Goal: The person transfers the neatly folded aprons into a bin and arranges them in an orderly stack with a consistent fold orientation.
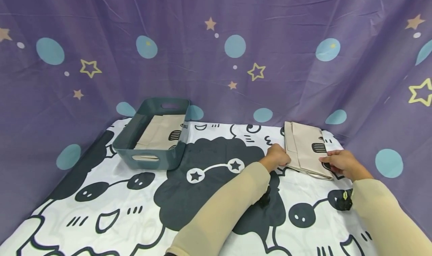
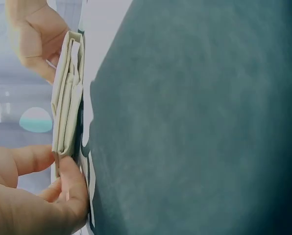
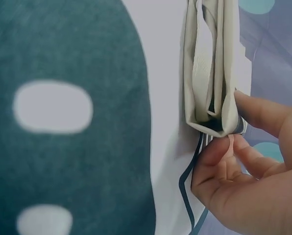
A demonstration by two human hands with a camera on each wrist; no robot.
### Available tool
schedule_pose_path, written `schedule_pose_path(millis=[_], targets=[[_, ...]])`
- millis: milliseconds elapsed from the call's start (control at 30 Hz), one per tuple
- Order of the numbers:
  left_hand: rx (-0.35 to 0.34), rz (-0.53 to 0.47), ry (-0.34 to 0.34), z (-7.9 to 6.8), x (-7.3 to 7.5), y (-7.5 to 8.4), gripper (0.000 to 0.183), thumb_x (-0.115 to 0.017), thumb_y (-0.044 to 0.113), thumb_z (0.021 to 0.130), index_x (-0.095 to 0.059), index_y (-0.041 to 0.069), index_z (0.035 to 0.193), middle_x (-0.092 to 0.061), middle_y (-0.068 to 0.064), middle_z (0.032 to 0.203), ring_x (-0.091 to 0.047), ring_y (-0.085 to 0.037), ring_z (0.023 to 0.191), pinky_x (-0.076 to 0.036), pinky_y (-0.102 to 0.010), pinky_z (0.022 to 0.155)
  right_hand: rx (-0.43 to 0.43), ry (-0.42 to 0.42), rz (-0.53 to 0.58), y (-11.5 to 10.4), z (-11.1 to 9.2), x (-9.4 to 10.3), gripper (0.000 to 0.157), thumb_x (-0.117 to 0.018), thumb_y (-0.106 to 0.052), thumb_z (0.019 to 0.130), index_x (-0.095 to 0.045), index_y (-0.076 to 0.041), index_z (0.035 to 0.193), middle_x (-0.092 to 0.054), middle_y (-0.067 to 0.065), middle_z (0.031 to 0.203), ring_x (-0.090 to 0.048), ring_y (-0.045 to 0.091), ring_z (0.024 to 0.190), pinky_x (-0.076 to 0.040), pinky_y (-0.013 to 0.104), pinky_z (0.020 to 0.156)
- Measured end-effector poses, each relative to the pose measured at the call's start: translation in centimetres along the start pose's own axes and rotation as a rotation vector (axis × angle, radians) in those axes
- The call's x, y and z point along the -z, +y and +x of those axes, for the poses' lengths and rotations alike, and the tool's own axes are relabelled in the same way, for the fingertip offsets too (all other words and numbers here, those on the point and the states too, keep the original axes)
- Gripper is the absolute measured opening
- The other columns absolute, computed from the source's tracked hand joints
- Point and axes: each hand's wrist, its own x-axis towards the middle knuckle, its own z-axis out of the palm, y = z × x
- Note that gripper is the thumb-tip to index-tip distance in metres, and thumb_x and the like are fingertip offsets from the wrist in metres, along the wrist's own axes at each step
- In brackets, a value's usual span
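A folded beige canvas cloth (image 1: 302,147) with a dark print lies at the far right of the table in the head view. My left hand (image 1: 278,155) pinches its left near corner; in the left wrist view, the finger and thumb (image 2: 73,181) stand on either side of the layered edge. My right hand (image 1: 342,163) grips the right side near the printed part. Seen from the right wrist, that hand's fingers (image 3: 212,159) are under the corner and another digit is on top. A pale strap (image 3: 202,68) shows between the stacked folds.
A dark teal plastic basket (image 1: 168,161) with handle slots stands at the back left. Inside it lies a similar folded beige cloth (image 1: 158,132). A white tablecloth (image 1: 111,192) with dark cartoon prints covers the table. Behind hangs a purple curtain (image 1: 189,68).
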Motion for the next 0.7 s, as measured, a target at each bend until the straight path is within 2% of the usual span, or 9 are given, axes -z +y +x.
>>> schedule_pose_path(millis=[167,400,567,700], targets=[[-0.014,-0.093,0.016,-0.2,-0.11,0.06,0.028,-0.076,-0.009,0.076,-0.075,0.001,0.102,-0.067,-0.006,0.089,-0.058,-0.015,0.063,-0.047,-0.024,0.052,0.013,-0.006,0.041,0.14,0.0,0.08,0.035,-0.071,-0.013,0.094,-0.051,0.001,0.119,-0.056,-0.008,0.077,-0.051,0.011,0.068,-0.05,0.029,0.062],[-0.056,-0.099,0.045,-0.46,0.14,0.22,0.031,-0.073,-0.011,0.073,-0.076,0.005,0.099,-0.064,-0.004,0.089,-0.052,-0.016,0.077,-0.043,-0.025,0.06,0.075,-0.004,0.099,0.07,0.14,-0.18,0.033,-0.068,-0.009,0.094,-0.05,0.0,0.12,-0.06,-0.013,0.076,-0.059,0.005,0.068,-0.051,0.029,0.061],[-0.096,-0.08,0.074,-0.65,0.37,0.42,0.032,-0.069,-0.011,0.071,-0.076,0.007,0.097,-0.062,-0.002,0.084,-0.052,-0.016,0.079,-0.044,-0.025,0.065,0.136,-0.005,0.146,-0.16,-0.12,-0.49,0.05,-0.065,-0.006,0.095,-0.041,0.011,0.135,-0.062,-0.016,0.076,-0.06,0.002,0.067,-0.051,0.025,0.06],[-0.129,-0.065,0.079,-0.55,0.54,0.54,0.031,-0.068,-0.011,0.072,-0.075,0.007,0.096,-0.059,0.001,0.076,-0.052,-0.014,0.076,-0.044,-0.023,0.065,0.164,0.0,0.176,-0.55,-0.43,-0.66,0.058,-0.065,-0.004,0.095,-0.035,0.014,0.141,-0.062,-0.016,0.076,-0.061,0.001,0.068,-0.053,0.024,0.061]])
